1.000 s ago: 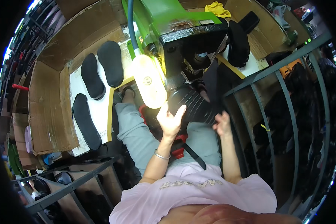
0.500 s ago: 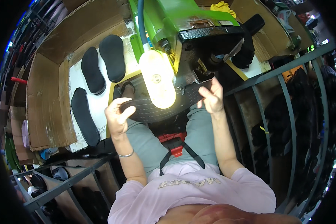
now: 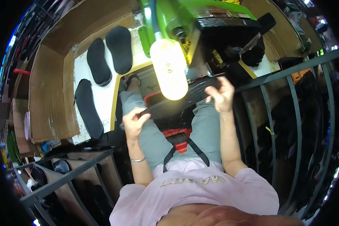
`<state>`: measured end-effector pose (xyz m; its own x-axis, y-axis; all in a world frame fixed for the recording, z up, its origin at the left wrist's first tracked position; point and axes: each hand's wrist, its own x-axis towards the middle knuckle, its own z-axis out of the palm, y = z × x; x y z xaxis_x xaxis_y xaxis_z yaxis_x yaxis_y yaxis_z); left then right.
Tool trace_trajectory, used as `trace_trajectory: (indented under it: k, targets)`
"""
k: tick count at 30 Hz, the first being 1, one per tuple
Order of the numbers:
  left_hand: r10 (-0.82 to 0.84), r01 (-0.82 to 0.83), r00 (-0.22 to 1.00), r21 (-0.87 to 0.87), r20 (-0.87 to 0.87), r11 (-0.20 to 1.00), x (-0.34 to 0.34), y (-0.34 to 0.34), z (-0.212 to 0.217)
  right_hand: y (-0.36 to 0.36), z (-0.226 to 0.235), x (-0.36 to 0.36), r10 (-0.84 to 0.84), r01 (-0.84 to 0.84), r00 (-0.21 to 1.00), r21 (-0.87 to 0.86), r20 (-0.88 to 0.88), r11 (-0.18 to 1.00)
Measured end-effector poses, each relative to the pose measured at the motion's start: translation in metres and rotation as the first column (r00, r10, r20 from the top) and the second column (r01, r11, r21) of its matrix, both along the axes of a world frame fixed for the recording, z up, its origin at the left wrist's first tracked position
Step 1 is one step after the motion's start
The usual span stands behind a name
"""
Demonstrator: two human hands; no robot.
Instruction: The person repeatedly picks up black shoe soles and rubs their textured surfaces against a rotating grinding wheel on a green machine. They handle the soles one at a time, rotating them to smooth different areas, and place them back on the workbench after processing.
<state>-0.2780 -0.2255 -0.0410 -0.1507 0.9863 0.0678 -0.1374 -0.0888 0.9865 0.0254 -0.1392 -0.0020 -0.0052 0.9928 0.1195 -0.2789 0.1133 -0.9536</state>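
A long black shoe sole point(image 3: 196, 92) is stretched between my two hands, tilted so that its left end lies nearer to me. My left hand point(image 3: 135, 123) pinches that left end between thumb and fingers. At the other end, my right hand point(image 3: 221, 96) grips the sole just below the dark working head point(image 3: 220, 56) of a green machine point(image 3: 211, 10). A bright oval lamp point(image 3: 168, 69) hangs in front and hides part of the sole's far edge. Whether the sole touches the machine, I cannot tell.
Several black soles point(image 3: 119, 49) lie on a white tabletop point(image 3: 101, 94) at the left, walled by cardboard point(image 3: 52, 94). Metal racks with rails stand on both sides, the right rail point(image 3: 290, 73) close to my right arm. A red-framed part point(image 3: 180, 147) sits between my legs.
The sole has turned from nearly level, broad face showing, to a steeper slant seen more edge-on. My left hand has come right and nearer to me. The whole view has shifted slightly.
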Motion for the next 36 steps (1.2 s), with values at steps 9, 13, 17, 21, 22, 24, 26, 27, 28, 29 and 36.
trace_trajectory:
  k: [9,13,17,21,22,24,26,27,28,29,36]
  targets:
    - [0.114,-0.075,0.986,0.283,-0.123,0.956,0.087,0.057,0.060,0.037,0.009,0.058,-0.186,0.189,0.967,0.005,-0.176,0.982]
    - [0.190,-0.202,0.973,0.087,0.129,0.976,0.040,0.050,0.049,0.017,0.003,0.024,-0.020,0.003,0.969,-0.069,-0.248,0.998]
    - [0.148,-0.155,0.899,-0.017,0.412,0.988,-0.015,0.035,0.027,-0.007,0.000,-0.021,0.055,-0.074,0.957,-0.059,-0.284,0.995]
    - [0.270,-0.232,0.924,-0.164,0.271,0.959,-0.050,-0.007,0.002,-0.024,0.012,-0.066,0.057,-0.060,0.997,-0.050,-0.048,0.997]
    - [0.313,-0.299,0.949,-0.190,0.042,0.935,-0.057,-0.023,0.002,-0.032,0.019,-0.072,0.081,-0.078,0.994,-0.049,0.075,0.996]
    - [0.436,-0.473,0.800,0.013,-0.412,0.881,-0.072,-0.045,0.006,-0.045,0.030,-0.084,0.001,-0.083,0.946,0.240,0.324,0.967]
    - [0.555,-0.490,0.348,0.358,-0.756,0.795,-0.087,-0.065,0.017,-0.048,0.035,-0.098,-0.158,-0.109,0.930,0.659,0.332,0.744]
    - [0.514,-0.497,0.186,0.371,-0.837,0.784,-0.095,-0.073,0.024,-0.046,0.036,-0.104,-0.192,-0.072,0.946,0.745,0.262,0.663]
    - [0.449,-0.524,0.131,0.323,-0.884,0.788,-0.101,-0.075,0.026,-0.037,0.032,-0.121,-0.207,0.026,0.971,0.815,0.117,0.579]
    - [0.412,-0.551,0.046,0.320,-0.910,0.771,-0.106,-0.076,0.029,-0.022,0.028,-0.135,-0.266,0.002,0.948,0.835,0.173,0.550]
    - [0.318,-0.480,0.227,0.178,-0.921,0.859,-0.118,-0.073,0.012,0.107,-0.015,-0.225,-0.324,-0.425,0.555,0.596,0.766,0.681]
